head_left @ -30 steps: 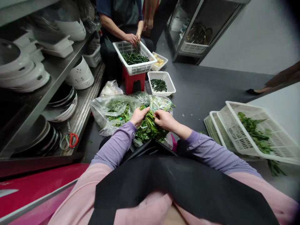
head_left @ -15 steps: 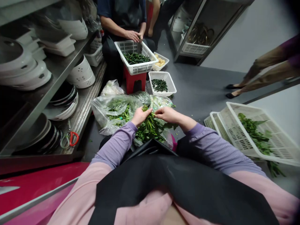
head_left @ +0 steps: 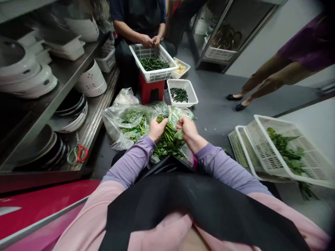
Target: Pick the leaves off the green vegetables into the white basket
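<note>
My left hand [head_left: 157, 129] is closed around a bunch of leafy greens [head_left: 169, 134], its cut stems pointing up and away and its leaves hanging toward my apron. Just right of it, my right hand [head_left: 188, 129] is closed, with a green leaf [head_left: 179, 135] showing below its fingers. The fingertips of that hand are partly hidden. Beneath and beyond both hands lies a clear plastic bag [head_left: 112, 120] with more leafy greens [head_left: 136, 125] inside.
Ahead, a co-worker's hands [head_left: 151, 41] work over a white basket [head_left: 163, 76] of green peppers on a red stool [head_left: 151, 90]. A smaller basket [head_left: 195, 99] stands beside it. At right are stacked baskets [head_left: 264, 153] with greens; at left, a metal shelf [head_left: 102, 104] with dishes and scissors [head_left: 81, 153].
My right hand has drawn back from the stems toward me, turning, with a leaf now below it. My left hand barely moved. The person at right has stepped further into view.
</note>
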The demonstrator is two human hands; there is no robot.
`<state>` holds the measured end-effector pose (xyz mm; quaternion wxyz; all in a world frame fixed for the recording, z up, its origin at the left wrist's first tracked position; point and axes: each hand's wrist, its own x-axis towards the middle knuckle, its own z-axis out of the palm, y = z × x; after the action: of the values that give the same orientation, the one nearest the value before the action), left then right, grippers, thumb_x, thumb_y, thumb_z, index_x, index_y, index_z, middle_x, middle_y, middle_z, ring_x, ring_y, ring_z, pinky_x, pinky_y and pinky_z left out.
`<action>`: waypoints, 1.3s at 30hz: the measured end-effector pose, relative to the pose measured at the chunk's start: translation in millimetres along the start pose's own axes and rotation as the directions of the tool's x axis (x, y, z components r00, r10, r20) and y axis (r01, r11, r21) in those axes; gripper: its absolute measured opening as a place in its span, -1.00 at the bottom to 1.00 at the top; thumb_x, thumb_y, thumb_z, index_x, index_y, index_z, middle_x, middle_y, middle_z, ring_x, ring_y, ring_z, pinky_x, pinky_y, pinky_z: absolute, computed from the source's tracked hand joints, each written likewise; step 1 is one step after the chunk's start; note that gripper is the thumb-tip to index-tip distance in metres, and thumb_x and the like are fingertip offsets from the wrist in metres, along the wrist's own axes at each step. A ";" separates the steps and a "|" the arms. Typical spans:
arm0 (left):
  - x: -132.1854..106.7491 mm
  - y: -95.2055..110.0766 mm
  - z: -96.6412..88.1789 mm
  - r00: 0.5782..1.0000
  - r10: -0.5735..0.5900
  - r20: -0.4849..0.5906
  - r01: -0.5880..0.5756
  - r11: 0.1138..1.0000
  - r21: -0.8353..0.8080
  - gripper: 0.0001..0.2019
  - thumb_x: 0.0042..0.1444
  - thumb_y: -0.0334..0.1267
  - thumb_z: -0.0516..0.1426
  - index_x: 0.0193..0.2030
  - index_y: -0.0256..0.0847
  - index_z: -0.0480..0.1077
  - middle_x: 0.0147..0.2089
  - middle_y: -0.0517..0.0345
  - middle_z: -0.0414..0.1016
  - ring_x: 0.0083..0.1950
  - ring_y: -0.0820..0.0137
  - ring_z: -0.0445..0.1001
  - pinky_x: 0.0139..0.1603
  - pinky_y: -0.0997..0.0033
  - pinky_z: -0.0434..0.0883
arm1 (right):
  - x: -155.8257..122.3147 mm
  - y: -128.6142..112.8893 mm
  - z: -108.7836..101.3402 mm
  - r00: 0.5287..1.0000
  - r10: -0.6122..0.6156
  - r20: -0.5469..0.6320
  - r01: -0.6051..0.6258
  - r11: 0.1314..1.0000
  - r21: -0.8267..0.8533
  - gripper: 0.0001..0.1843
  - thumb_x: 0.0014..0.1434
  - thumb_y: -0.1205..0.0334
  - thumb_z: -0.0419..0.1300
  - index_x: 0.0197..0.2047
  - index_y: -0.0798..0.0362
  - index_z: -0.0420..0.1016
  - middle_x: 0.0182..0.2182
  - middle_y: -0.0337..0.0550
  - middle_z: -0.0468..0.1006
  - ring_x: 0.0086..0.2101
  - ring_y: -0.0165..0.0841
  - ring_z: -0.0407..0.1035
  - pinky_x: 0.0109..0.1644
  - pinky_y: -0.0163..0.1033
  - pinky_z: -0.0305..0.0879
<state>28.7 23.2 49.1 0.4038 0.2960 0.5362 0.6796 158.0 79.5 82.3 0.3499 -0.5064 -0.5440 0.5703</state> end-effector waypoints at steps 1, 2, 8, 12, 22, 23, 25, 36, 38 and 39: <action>0.5 0.1 -0.3 1.000 -0.011 -0.024 0.010 0.999 -0.039 -0.73 -0.19 -0.16 0.27 -0.48 -0.30 0.32 -0.54 0.26 0.32 -0.49 0.55 0.25 -0.41 0.51 0.24 | 4.6 -2.9 -6.7 0.998 0.001 -0.059 0.002 0.998 0.057 -0.75 0.08 0.21 -0.08 -0.60 0.00 0.02 -0.69 -0.35 0.05 -0.62 -0.46 0.02 -0.49 -0.33 0.10; 1.3 0.5 -0.8 0.999 -0.031 -0.044 0.027 0.996 -0.084 -0.72 -0.20 -0.16 0.27 -0.48 -0.29 0.31 -0.54 0.27 0.32 -0.49 0.55 0.26 -0.41 0.51 0.25 | 7.5 -6.2 -14.7 0.991 -0.063 -0.117 0.067 0.997 0.031 -0.75 0.10 0.19 -0.09 -0.59 0.00 0.05 -0.68 -0.35 0.08 -0.62 -0.46 0.05 -0.49 -0.33 0.13; 6.0 4.0 -1.9 0.979 -0.204 0.001 0.197 0.945 -0.263 -0.68 -0.24 -0.13 0.29 -0.50 -0.29 0.28 -0.56 0.27 0.30 -0.51 0.53 0.28 -0.42 0.47 0.27 | -18.7 -9.2 -33.7 0.778 -0.482 0.403 0.617 0.467 -0.633 -0.78 0.14 0.08 0.09 -0.29 0.02 0.45 -0.36 -0.13 0.51 -0.34 -0.36 0.34 -0.27 -0.29 0.19; 3.6 1.4 -0.6 0.986 -0.167 -0.011 0.160 0.957 -0.241 -0.65 -0.24 -0.10 0.30 -0.49 -0.29 0.27 -0.54 0.27 0.30 -0.51 0.55 0.26 -0.43 0.47 0.26 | -34.2 2.4 -10.1 0.797 -0.360 0.486 0.592 0.300 -0.748 -0.74 0.15 0.03 0.10 -0.26 0.00 0.50 -0.32 -0.14 0.52 -0.32 -0.35 0.37 -0.32 -0.30 0.17; 0.1 2.5 -5.3 0.997 0.046 -0.062 -0.043 0.998 0.048 -0.68 -0.16 -0.08 0.28 -0.49 -0.29 0.31 -0.53 0.25 0.32 -0.49 0.54 0.24 -0.40 0.48 0.24 | -35.3 -7.8 3.8 0.882 -0.169 0.440 0.460 0.109 -0.881 -0.76 0.10 0.18 0.05 -0.20 0.06 0.43 -0.27 -0.08 0.51 -0.32 -0.30 0.37 -0.35 -0.27 0.10; 0.6 2.2 -5.6 0.998 0.032 -0.062 -0.030 0.999 0.031 -0.68 -0.15 -0.08 0.27 -0.49 -0.29 0.31 -0.53 0.24 0.32 -0.49 0.53 0.24 -0.40 0.48 0.24 | -36.5 -9.6 4.9 0.877 -0.158 0.454 0.470 0.078 -0.879 -0.76 0.11 0.17 0.03 -0.21 0.06 0.43 -0.28 -0.08 0.52 -0.33 -0.29 0.37 -0.36 -0.26 0.09; 2.4 0.6 -6.0 0.998 -0.004 -0.058 0.002 1.000 -0.023 -0.69 -0.14 -0.08 0.26 -0.48 -0.29 0.30 -0.53 0.24 0.32 -0.49 0.52 0.24 -0.39 0.46 0.26 | -37.7 -13.2 6.1 0.860 -0.151 0.488 0.497 0.032 -0.867 -0.76 0.14 0.16 0.00 -0.25 0.06 0.44 -0.31 -0.08 0.52 -0.34 -0.30 0.36 -0.37 -0.27 0.06; 1.7 -1.1 -1.9 0.993 0.025 -0.116 -0.034 0.996 -0.080 -0.68 -0.15 -0.10 0.27 -0.45 -0.30 0.31 -0.49 0.22 0.33 -0.47 0.53 0.25 -0.38 0.48 0.27 | -19.5 1.9 3.6 0.820 -0.415 0.394 0.481 0.127 -0.868 -0.74 0.14 0.23 -0.07 -0.34 0.13 0.41 -0.40 0.00 0.49 -0.38 -0.31 0.29 -0.35 -0.26 0.00; -0.2 -0.9 0.4 0.994 0.018 -0.109 -0.031 0.992 -0.119 -0.68 -0.16 -0.10 0.27 -0.46 -0.30 0.30 -0.50 0.23 0.32 -0.48 0.54 0.24 -0.38 0.48 0.27 | -16.9 6.4 5.8 0.862 -0.441 0.250 0.419 0.343 -0.840 -0.73 0.15 0.23 -0.11 -0.35 0.10 0.39 -0.43 -0.06 0.47 -0.41 -0.33 0.27 -0.35 -0.27 0.03; -0.3 -1.0 0.9 0.994 0.014 -0.106 -0.028 0.990 -0.137 -0.68 -0.16 -0.10 0.28 -0.46 -0.30 0.29 -0.51 0.24 0.31 -0.48 0.55 0.24 -0.38 0.49 0.27 | -16.3 7.7 6.3 0.877 -0.434 0.205 0.407 0.446 -0.797 -0.72 0.16 0.23 -0.13 -0.35 0.09 0.38 -0.44 -0.09 0.46 -0.42 -0.34 0.26 -0.34 -0.28 0.04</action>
<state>29.9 23.5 48.4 0.3875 0.2368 0.5050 0.7340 157.0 61.1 77.3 0.2112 -0.4667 -0.8476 0.1382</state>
